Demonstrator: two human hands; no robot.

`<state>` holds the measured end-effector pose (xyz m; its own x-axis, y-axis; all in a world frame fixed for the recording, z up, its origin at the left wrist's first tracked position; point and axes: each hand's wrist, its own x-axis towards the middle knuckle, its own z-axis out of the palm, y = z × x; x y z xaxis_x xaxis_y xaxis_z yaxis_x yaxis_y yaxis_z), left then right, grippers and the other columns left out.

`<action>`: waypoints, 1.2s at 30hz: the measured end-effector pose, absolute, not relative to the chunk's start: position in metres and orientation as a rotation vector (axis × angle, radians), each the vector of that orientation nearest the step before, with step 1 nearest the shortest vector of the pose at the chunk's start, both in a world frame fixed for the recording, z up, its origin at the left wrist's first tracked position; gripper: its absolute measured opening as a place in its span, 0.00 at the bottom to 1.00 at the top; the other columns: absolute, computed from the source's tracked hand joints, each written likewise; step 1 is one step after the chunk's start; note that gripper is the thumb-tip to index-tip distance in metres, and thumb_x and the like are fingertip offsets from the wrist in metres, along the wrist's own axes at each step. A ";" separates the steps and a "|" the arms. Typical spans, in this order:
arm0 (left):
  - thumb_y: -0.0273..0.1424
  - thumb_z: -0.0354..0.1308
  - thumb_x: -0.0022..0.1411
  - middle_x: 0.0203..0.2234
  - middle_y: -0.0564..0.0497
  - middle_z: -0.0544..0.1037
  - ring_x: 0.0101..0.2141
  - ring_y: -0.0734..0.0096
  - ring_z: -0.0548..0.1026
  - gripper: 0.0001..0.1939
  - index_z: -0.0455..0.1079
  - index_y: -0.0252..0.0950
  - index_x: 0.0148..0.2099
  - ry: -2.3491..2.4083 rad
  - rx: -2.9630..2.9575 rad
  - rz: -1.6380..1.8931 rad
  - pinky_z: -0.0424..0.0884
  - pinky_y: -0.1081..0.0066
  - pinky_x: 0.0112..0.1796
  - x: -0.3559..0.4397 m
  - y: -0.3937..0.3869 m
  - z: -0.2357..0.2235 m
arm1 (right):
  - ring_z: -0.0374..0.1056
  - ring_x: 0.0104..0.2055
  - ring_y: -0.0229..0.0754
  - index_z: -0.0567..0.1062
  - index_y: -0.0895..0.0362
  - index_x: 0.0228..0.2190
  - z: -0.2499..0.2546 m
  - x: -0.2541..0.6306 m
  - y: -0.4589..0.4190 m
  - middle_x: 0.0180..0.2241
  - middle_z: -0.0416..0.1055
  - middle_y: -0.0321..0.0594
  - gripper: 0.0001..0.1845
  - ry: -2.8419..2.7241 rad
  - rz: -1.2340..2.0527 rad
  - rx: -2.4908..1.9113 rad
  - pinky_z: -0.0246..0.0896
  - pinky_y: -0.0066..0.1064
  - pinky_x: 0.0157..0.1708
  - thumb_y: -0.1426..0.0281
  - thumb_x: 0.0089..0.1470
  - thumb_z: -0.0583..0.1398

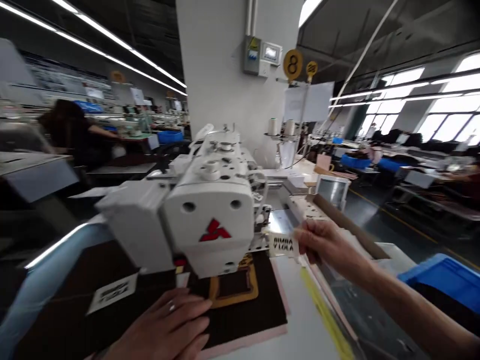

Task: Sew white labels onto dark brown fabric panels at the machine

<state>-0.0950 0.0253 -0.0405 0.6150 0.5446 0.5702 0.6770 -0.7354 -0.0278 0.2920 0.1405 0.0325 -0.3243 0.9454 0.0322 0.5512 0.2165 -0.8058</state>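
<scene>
My right hand point(325, 245) pinches a small white label with black lettering point(283, 244) and holds it beside the head of a white sewing machine point(210, 210) with a red emblem. My left hand point(168, 327) lies flat, fingers stretched out, on a dark brown fabric panel point(240, 310) under the machine head. An orange stitching frame point(240, 290) sits on the fabric just beyond my left fingertips. A second white label point(112, 291) lies on the dark fabric to the left.
A blue bin point(446, 280) stands at the right. A small screen point(332, 191) sits behind the machine, near a white pillar point(225, 75) with a control box. Thread cones point(272, 126) stand on a rack. A person point(71, 130) works at the far left.
</scene>
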 end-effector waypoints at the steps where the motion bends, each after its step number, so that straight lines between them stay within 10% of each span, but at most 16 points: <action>1: 0.33 0.61 0.73 0.53 0.56 0.83 0.52 0.67 0.81 0.14 0.78 0.48 0.58 -1.011 -2.647 -0.692 0.72 0.69 0.62 -0.093 0.019 -0.036 | 0.69 0.22 0.36 0.72 0.55 0.29 0.022 0.274 0.129 0.24 0.73 0.35 0.29 -1.985 1.087 -1.338 0.60 0.26 0.20 0.44 0.68 0.55; 15: 0.33 0.56 0.77 0.64 0.49 0.75 0.61 0.55 0.75 0.22 0.67 0.36 0.69 -1.177 -2.738 -0.356 0.73 0.52 0.62 -0.065 0.022 -0.031 | 0.65 0.27 0.39 0.70 0.54 0.28 -0.028 0.188 0.123 0.26 0.73 0.36 0.14 -2.225 0.914 -1.502 0.53 0.28 0.26 0.67 0.68 0.56; 24: 0.35 0.53 0.80 0.59 0.52 0.80 0.57 0.64 0.77 0.17 0.73 0.36 0.63 -1.170 -2.664 -0.600 0.68 0.64 0.63 -0.055 0.019 -0.023 | 0.54 0.22 0.37 0.66 0.54 0.24 -0.022 0.185 0.118 0.23 0.69 0.35 0.15 -2.467 0.539 -1.411 0.41 0.34 0.24 0.77 0.62 0.58; 32: 0.39 0.62 0.75 0.62 0.46 0.77 0.61 0.53 0.74 0.25 0.68 0.33 0.67 -1.215 -2.746 -0.353 0.69 0.52 0.64 -0.058 0.026 -0.034 | 0.63 0.23 0.40 0.73 0.54 0.33 -0.032 0.187 0.118 0.27 0.74 0.38 0.11 -2.500 0.399 -1.313 0.47 0.34 0.24 0.71 0.69 0.55; 36: 0.40 0.60 0.76 0.62 0.47 0.77 0.62 0.55 0.74 0.24 0.67 0.36 0.68 -1.274 -2.751 -0.367 0.67 0.55 0.65 -0.058 0.023 -0.034 | 0.73 0.41 0.48 0.77 0.54 0.43 -0.030 0.203 0.103 0.45 0.79 0.45 0.13 -2.580 0.277 -0.972 0.64 0.37 0.37 0.70 0.74 0.52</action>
